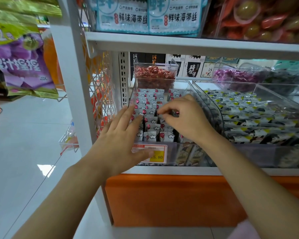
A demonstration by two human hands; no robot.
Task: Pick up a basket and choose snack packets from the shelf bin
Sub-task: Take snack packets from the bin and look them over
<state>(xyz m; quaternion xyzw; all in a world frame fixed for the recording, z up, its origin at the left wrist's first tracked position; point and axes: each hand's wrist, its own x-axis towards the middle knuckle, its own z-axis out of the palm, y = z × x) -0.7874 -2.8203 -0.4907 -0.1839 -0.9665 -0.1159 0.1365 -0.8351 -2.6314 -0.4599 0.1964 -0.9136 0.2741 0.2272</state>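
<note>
A clear plastic shelf bin [164, 153] holds several small white snack packets [151, 100] with red and cloud prints. My left hand [121, 135] lies flat with straight fingers on the packets at the bin's left side. My right hand [186, 118] reaches into the same bin with curled fingers and pinches a small packet [173, 113] between thumb and fingertips. No basket is in view.
A yellow price tag [156, 156] reading 15.80 hangs on the bin front. A neighbouring bin [248, 118] with grey and yellow packets sits to the right. Bins of red and purple sweets stand behind. A white shelf board [179, 43] runs overhead. Hanging purple bags [22, 57] are at left.
</note>
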